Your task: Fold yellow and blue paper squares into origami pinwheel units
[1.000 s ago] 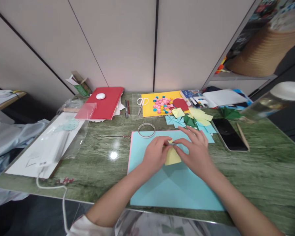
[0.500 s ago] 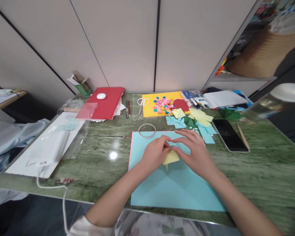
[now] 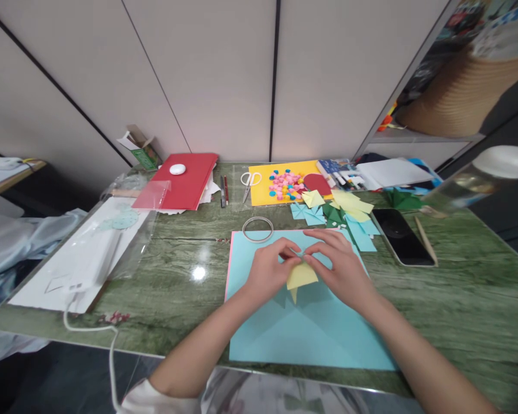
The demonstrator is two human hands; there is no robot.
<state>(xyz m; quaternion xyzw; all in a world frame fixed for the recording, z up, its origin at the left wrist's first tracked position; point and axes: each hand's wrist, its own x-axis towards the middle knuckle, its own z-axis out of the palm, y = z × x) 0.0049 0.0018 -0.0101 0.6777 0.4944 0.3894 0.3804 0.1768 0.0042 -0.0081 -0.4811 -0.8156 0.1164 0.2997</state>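
Note:
Between my hands is a small piece of folded yellow paper (image 3: 301,277), with a pointed tip hanging downward. My left hand (image 3: 273,265) pinches its upper left side between thumb and forefinger. From the other side, my right hand (image 3: 337,263) pinches the upper right edge, its remaining fingers stretched out. The top of the folded paper is partly hidden by my fingertips. Both hands are just above a light blue sheet (image 3: 302,339), which has a pink edge showing at its left. A thin silver ring (image 3: 258,240) rests on the sheet's upper left edge.
Folded blue papers (image 3: 362,233) and a yellow folded piece (image 3: 313,199) lie beyond my right hand, near a phone (image 3: 402,237). Further back are scissors (image 3: 247,187), pink and blue bits (image 3: 285,187) and a red folder (image 3: 185,187). A bottle (image 3: 470,178) stands right.
My fingertips have shifted slightly on the yellow paper, and its hanging tip shows a little more. Both hands stay in nearly the same place.

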